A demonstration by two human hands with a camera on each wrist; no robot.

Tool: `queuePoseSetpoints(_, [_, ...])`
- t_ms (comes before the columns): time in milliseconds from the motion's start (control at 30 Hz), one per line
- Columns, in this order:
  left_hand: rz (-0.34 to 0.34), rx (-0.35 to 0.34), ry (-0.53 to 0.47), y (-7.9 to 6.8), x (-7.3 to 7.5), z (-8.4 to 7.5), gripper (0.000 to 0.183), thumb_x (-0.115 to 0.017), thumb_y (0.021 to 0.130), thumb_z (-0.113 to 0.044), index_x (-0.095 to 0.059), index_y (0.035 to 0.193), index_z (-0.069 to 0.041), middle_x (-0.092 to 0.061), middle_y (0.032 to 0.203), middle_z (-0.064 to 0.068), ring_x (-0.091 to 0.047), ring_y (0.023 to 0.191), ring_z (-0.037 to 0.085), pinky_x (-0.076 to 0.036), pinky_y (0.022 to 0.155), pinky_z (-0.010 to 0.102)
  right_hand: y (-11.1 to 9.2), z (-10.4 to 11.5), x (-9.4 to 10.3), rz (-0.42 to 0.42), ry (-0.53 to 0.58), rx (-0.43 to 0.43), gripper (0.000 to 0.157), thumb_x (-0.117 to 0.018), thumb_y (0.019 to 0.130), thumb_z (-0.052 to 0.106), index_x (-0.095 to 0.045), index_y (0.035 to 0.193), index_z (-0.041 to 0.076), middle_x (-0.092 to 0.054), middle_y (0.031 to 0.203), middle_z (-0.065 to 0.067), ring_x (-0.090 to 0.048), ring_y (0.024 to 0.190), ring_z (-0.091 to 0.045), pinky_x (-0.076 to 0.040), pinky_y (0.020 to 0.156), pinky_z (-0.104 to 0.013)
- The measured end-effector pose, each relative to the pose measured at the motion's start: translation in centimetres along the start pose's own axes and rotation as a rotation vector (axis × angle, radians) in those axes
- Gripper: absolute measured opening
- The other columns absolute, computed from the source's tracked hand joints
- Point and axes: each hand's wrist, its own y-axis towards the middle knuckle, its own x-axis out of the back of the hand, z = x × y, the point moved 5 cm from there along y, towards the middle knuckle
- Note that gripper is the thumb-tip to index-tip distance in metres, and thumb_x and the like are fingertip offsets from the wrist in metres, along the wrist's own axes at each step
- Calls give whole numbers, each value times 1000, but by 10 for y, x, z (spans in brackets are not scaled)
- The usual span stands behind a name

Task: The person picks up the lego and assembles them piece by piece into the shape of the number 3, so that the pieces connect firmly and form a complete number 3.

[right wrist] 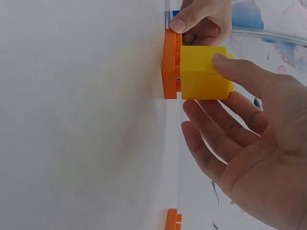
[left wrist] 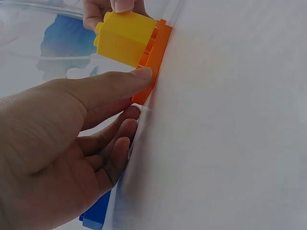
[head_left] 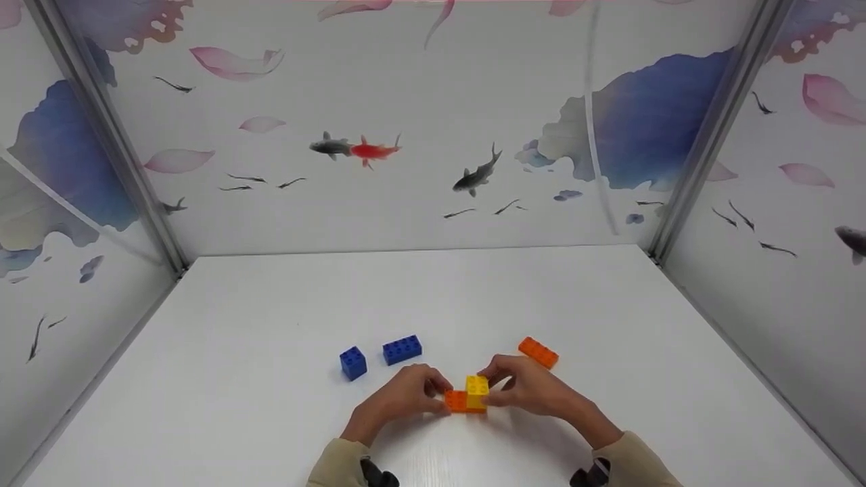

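Note:
A thin orange building brick point(head_left: 454, 401) lies flat on the table, its left end pinched between the thumb and fingers of my left hand point(head_left: 404, 392). My right hand point(head_left: 531, 387) pinches a taller yellow building brick point(head_left: 477, 387) by its sides, thumb on the near face. That yellow brick is upright over the orange one's right end. In the right wrist view, orange studs point(right wrist: 178, 58) show in a narrow gap beneath the yellow brick. From the left wrist, my left thumb lies along the orange brick's point(left wrist: 156, 55) near side.
Beyond my left hand are a small blue brick point(head_left: 353, 364) and a longer blue brick point(head_left: 402, 350). A second thin orange brick point(head_left: 538, 352) lies just past my right hand. Patterned panels point(head_left: 419, 203) enclose the white table point(head_left: 270, 311) at the back and both sides.

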Motion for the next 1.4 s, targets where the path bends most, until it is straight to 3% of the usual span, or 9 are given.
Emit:
queuePoseSetpoints(533, [11,-8,-11,0,1,1,22,-80,85,-15,-75,107,-14,-70,97,-3,-58,85,16,-56,87,32,4,0,-2,-17,-21,-15,24,-81,84,24,-68,101,14,-72,114,-7,-71,100,-23,-62,85,-35])
queuePoseSetpoints(800, [12,-3,-32,1,0,0,21,-81,84,-14,-75,104,-14,-69,94,-3,-57,85,17,-56,87,33,8,11,1,12,-58,-14,18,-82,82,16,-68,94,13,-75,110,-6,-71,99,-27,-61,86,-37])
queuePoseSetpoints(1067, [3,-7,-27,1,2,-6,22,-81,83,-13,-76,104,-13,-69,93,-1,-57,84,17,-55,84,31,11,6,3,-9,-57,-24,18,-82,81,14,-69,95,14,-76,108,-4,-70,97,-20,-60,90,-39])
queuePoseSetpoints(1400, [1,-28,17,-3,-3,-6,24,-79,86,-13,-75,109,-12,-67,93,-3,-55,84,15,-53,81,27,8,0,-2,-14,-17,-14,22,-82,82,15,-68,99,12,-74,112,-6,-70,99,-21,-61,89,-37])
